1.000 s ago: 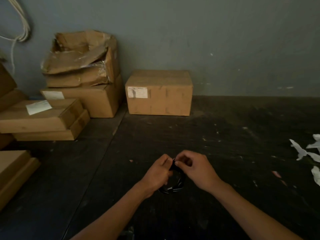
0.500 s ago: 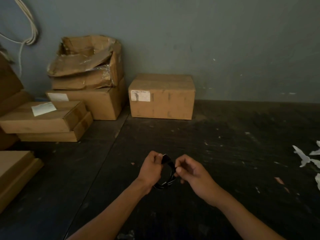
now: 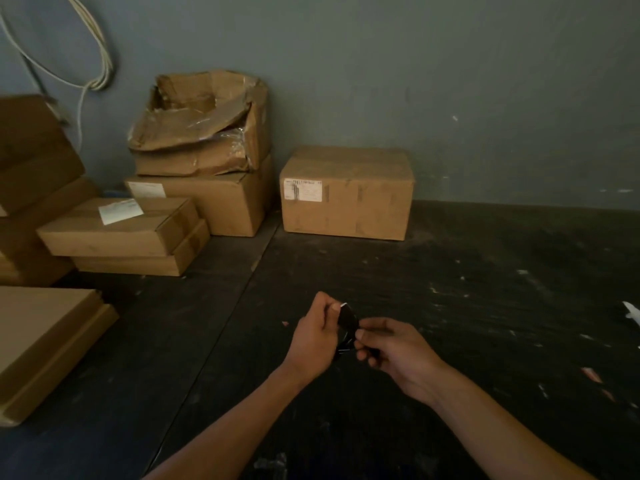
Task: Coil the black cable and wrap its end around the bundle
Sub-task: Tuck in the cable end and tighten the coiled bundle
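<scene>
Left hand: grip pinched the upper edge of the black cable bundle, thumb on top.
Right hand: fingertips pressed on the bundle's lower side, grip closed on it.
Cable bundle: held between both hands, above the dark floor.
Sealed box: farther back, against the wall.
Crumpled box: stacked at left.

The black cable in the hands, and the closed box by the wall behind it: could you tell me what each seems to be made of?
Black cable: probably rubber or plastic sheathing, slightly glossy, since faint highlights run along its coiled loops; the dim light leaves it uncertain. A small pale tip shows at its top.
Closed box: brown corrugated cardboard, matte, with creased faces and a white printed label near its upper left corner.
</scene>
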